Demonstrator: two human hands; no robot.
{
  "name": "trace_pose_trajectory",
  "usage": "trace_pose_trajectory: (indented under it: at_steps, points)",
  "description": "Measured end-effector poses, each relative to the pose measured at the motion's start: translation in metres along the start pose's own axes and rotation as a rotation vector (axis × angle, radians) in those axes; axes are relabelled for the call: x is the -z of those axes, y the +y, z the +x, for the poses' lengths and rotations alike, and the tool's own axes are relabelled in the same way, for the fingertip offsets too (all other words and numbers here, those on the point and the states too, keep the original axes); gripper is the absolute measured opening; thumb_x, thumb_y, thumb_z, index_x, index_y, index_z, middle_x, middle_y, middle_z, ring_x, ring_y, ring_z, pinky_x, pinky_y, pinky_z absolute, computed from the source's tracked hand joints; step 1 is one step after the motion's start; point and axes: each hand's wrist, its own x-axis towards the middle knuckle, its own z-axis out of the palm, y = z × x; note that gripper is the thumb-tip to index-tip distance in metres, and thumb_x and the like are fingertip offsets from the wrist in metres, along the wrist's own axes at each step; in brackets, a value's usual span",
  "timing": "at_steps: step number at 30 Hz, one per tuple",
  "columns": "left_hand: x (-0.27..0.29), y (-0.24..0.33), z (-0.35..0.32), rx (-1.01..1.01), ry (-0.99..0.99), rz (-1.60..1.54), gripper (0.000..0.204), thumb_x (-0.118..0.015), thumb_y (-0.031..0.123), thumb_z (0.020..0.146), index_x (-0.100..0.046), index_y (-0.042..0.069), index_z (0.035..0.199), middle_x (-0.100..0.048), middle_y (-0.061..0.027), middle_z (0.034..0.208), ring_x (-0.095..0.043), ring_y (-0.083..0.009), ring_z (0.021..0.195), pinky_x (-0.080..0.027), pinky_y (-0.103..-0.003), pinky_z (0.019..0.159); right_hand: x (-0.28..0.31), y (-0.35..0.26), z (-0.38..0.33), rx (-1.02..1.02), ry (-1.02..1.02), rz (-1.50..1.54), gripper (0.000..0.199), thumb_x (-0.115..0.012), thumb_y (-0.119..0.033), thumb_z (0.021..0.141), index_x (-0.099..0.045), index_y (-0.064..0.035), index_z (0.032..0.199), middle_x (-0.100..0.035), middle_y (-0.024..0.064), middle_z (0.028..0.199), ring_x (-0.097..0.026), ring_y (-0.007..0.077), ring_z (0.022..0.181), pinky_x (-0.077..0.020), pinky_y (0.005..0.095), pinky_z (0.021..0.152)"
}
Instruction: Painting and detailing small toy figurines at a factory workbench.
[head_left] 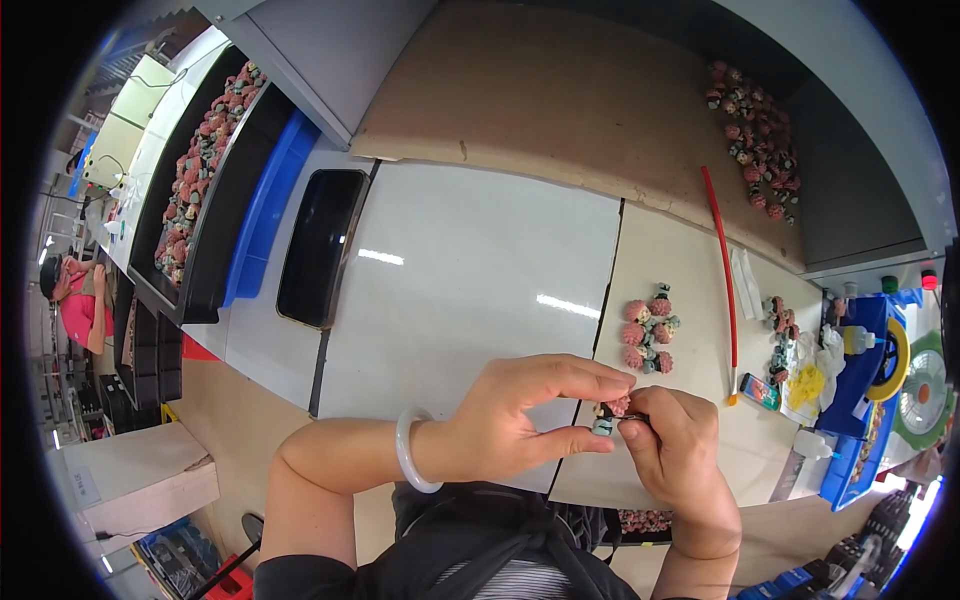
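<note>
Between the thumb and fingers of my left hand (520, 410) is a small figurine (618, 406) with a bumpy pink head and a pale blue-grey lower part. My right hand (680, 440) is closed up against it, pinching a thin dark piece (632, 418) that meets the figurine's side; its exact kind is too small to make out. Just beyond my hands, a cluster of several similar figurines (650, 330) lies on the table. A white bangle circles my left wrist.
A black phone (322, 248) lies left of the white board (470, 230). A black tray (190, 305) full of figurines stands farther left. On the right are a long red brush (722, 260), a blue bin (850, 470) and a green fan (918, 390). More figurines (755, 140) sit on the shelf.
</note>
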Motion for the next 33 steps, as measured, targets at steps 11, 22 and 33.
trace_pose_trajectory:
  at_steps: [11, 22, 33]
  points:
    - [0.000, -0.004, -0.001, 0.019, -0.013, 0.022, 0.044, -0.074, 0.000, 0.062, -0.058, 0.001, 0.103, -0.060, -0.0151, 0.103, -0.061, -0.0222, 0.090, -0.049, -0.031, 0.079, 0.002, -0.001, -0.002, -0.083, -0.114, 0.010, 0.014, -0.060, -0.014, 0.077, -0.051, -0.0036, 0.072, -0.050, 0.0082, 0.053, -0.050, 0.0253, 0.044, -0.0378, 0.0327, 0.039]
    - [-0.002, -0.003, -0.001, 0.058, 0.005, -0.128, 0.043, -0.071, -0.005, 0.064, -0.056, 0.000, 0.103, -0.057, -0.0179, 0.107, -0.058, -0.0211, 0.093, -0.049, -0.032, 0.080, 0.002, 0.005, -0.002, 0.057, 0.034, 0.024, 0.019, -0.063, -0.018, 0.074, -0.052, -0.0045, 0.068, -0.048, 0.0062, 0.051, -0.047, 0.0226, 0.041, -0.0370, 0.0305, 0.038]
    - [0.000, -0.003, 0.003, -0.005, -0.011, 0.000, 0.043, -0.073, -0.003, 0.061, -0.059, 0.002, 0.102, -0.060, -0.0147, 0.102, -0.059, -0.0220, 0.093, -0.049, -0.031, 0.080, 0.000, 0.003, -0.001, 0.029, 0.029, -0.084, 0.019, -0.065, -0.016, 0.071, -0.051, -0.0049, 0.067, -0.049, 0.0060, 0.051, -0.048, 0.0226, 0.040, -0.0371, 0.0306, 0.038]
